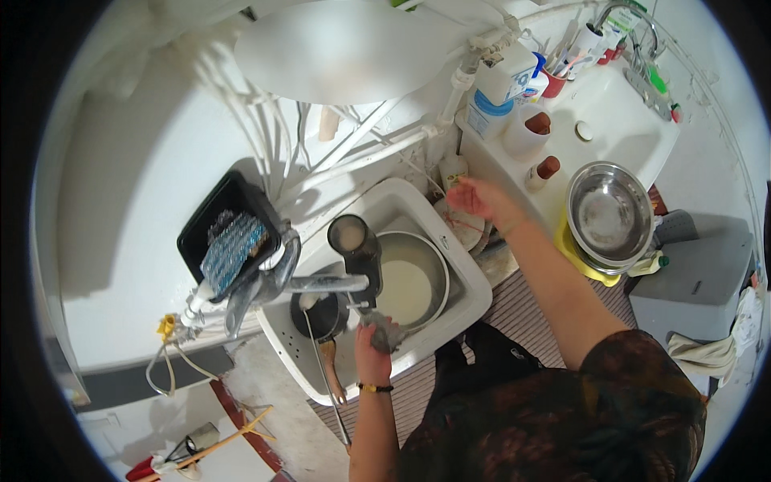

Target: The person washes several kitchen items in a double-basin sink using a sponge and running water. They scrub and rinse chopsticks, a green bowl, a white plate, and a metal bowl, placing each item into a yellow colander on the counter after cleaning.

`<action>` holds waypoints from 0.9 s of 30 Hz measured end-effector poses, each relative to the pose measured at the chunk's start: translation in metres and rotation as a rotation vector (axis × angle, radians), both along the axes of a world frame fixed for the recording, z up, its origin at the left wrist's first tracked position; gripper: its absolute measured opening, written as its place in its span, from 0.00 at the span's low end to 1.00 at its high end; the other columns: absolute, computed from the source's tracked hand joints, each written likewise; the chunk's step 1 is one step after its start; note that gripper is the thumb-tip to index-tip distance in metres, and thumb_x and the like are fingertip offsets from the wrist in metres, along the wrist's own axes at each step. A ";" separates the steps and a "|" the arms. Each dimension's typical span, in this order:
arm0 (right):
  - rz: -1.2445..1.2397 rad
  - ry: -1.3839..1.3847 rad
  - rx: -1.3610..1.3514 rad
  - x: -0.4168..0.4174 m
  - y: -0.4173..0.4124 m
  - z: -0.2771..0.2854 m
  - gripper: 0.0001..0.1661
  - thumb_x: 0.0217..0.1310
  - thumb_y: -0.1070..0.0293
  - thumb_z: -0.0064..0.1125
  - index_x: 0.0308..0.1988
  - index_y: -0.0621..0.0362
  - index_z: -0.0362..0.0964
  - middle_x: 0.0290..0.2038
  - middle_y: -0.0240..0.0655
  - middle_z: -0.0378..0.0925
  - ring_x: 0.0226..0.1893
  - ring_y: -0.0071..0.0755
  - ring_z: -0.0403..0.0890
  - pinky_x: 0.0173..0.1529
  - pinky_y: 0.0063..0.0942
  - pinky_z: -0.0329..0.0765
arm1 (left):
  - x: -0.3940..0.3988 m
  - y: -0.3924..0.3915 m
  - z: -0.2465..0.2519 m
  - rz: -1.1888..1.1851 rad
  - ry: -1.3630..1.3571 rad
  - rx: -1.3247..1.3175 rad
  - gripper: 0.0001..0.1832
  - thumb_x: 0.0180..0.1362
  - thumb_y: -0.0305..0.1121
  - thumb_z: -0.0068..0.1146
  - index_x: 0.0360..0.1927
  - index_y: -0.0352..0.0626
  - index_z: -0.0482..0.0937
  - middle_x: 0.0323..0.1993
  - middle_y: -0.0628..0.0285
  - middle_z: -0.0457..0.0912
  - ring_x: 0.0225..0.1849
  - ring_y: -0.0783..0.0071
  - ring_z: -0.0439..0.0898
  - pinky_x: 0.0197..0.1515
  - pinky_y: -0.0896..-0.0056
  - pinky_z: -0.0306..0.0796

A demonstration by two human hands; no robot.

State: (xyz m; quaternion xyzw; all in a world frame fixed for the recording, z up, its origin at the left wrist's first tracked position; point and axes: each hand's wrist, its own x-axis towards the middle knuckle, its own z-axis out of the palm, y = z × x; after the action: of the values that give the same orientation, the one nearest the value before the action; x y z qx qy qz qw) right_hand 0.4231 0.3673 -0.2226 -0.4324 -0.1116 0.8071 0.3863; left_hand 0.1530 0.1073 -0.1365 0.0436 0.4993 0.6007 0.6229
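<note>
Grey steel wool or a similar scouring pad (pixel 383 334) is gripped in my left hand (pixel 373 349), over the near edge of the white sink (pixel 480 295). My right hand (pixel 473 197) is raised past the sink's right corner, in front of a plastic bottle (pixel 453 170); its fingers are partly hidden and I cannot tell if it holds anything. A large metal pot (pixel 400 283) with cloudy whitish liquid stands in the sink. Left of it are a dark rectangular pan or tray (pixel 364 265), and a black saucepan (pixel 319 313) with a wooden handle and a long-handled ladle.
A metal faucet (pixel 325 284) reaches over the sink. At its left hangs a black plastic tub (pixel 202 241) with a blue scrubbing sponge (pixel 235 256). A second washbasin (pixel 623 102) holds bottles and cups on its rim; stacked steel bowls (pixel 609 211) stand before it, near a grey bin (pixel 686 283).
</note>
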 end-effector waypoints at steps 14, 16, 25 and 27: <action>0.262 0.284 -0.019 -0.113 -0.230 0.095 0.36 0.62 0.42 0.31 0.56 0.61 0.55 0.53 0.35 0.65 0.54 0.29 0.63 0.57 0.29 0.58 | 0.055 0.017 -0.045 -0.207 1.122 0.222 0.14 0.60 0.36 0.38 0.45 0.39 0.66 0.36 0.57 0.72 0.39 0.66 0.71 0.42 0.68 0.65; 0.329 0.200 0.053 -0.118 -0.239 0.097 0.34 0.62 0.43 0.33 0.56 0.59 0.57 0.53 0.33 0.66 0.54 0.26 0.64 0.56 0.26 0.58 | 0.038 0.016 -0.048 -0.068 0.883 0.089 0.11 0.60 0.37 0.37 0.36 0.39 0.66 0.20 0.62 0.71 0.26 0.67 0.72 0.32 0.65 0.67; 0.036 0.443 -0.188 -0.156 -0.220 0.035 0.17 0.63 0.57 0.39 0.41 0.57 0.68 0.38 0.34 0.74 0.43 0.31 0.73 0.50 0.32 0.68 | 0.021 0.006 -0.045 -0.133 0.567 0.344 0.13 0.58 0.31 0.41 0.45 0.38 0.69 0.45 0.56 0.72 0.50 0.66 0.68 0.52 0.71 0.61; 0.038 0.358 -0.102 -0.161 -0.208 0.020 0.15 0.63 0.60 0.39 0.39 0.56 0.68 0.37 0.34 0.73 0.41 0.32 0.74 0.49 0.32 0.69 | 0.016 0.006 -0.048 -0.120 1.243 0.429 0.14 0.58 0.30 0.41 0.47 0.38 0.69 0.47 0.58 0.71 0.51 0.67 0.67 0.54 0.72 0.59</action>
State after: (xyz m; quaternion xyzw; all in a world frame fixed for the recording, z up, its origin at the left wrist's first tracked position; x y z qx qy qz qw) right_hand 0.2623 0.1595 -0.2024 -0.2986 -0.0083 0.8829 0.3622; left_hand 0.1688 0.1138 -0.1847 0.5331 0.6321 0.5139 0.2285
